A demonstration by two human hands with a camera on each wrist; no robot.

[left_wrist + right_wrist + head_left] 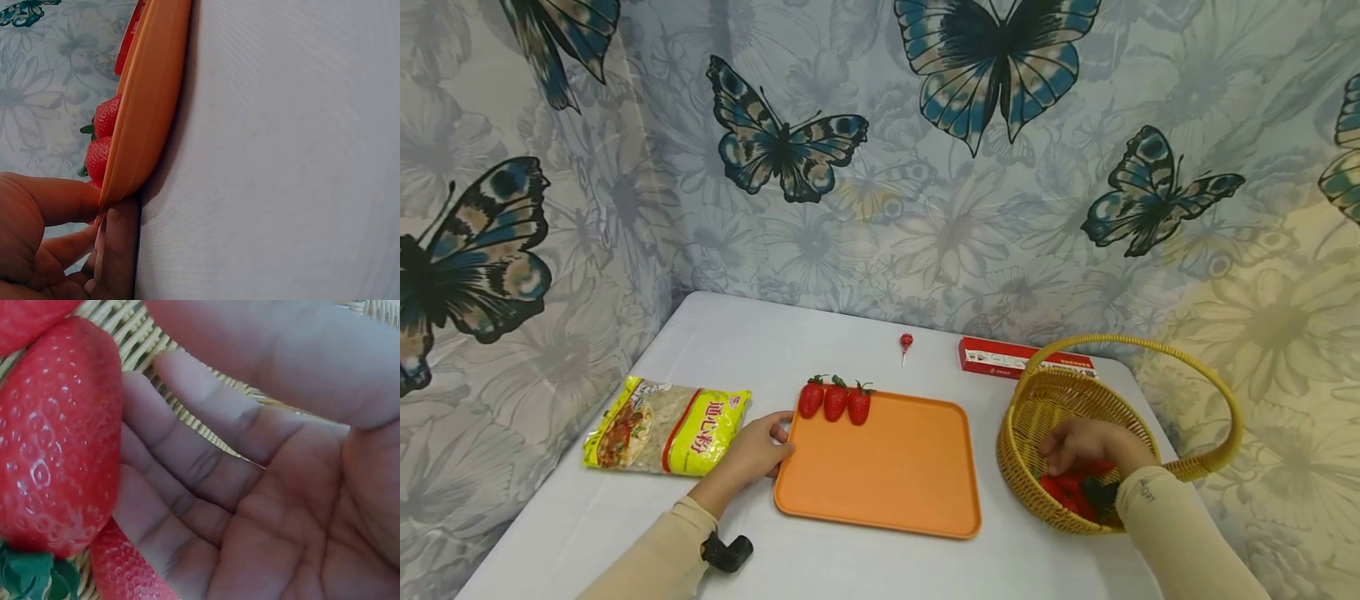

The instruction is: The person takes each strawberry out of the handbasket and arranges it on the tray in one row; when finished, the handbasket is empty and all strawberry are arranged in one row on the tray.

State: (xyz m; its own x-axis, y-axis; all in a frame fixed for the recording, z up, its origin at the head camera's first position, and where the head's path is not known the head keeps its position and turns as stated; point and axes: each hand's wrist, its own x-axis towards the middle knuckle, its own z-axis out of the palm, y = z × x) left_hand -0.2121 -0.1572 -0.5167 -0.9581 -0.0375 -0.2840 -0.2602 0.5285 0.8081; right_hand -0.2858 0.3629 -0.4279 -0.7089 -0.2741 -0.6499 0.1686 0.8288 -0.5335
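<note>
My left hand pinches the left rim of the orange tray; in the left wrist view the thumb is on the rim and fingers are beneath it. Three strawberries stand in a row at the tray's back left corner, green leaves toward the back. My right hand reaches down inside the yellow wicker basket. In the right wrist view its fingers are extended, with the fingertips right at the side of a large red strawberry. Other strawberries lie around it on the basket floor, partly hidden by the hand.
Left of the tray lies a yellow bag of pasta. A red lollipop rests near the back edge, and a red and white box lies behind the basket. The basket's tall handle arches out to the right. Butterfly-patterned cloth borders the table.
</note>
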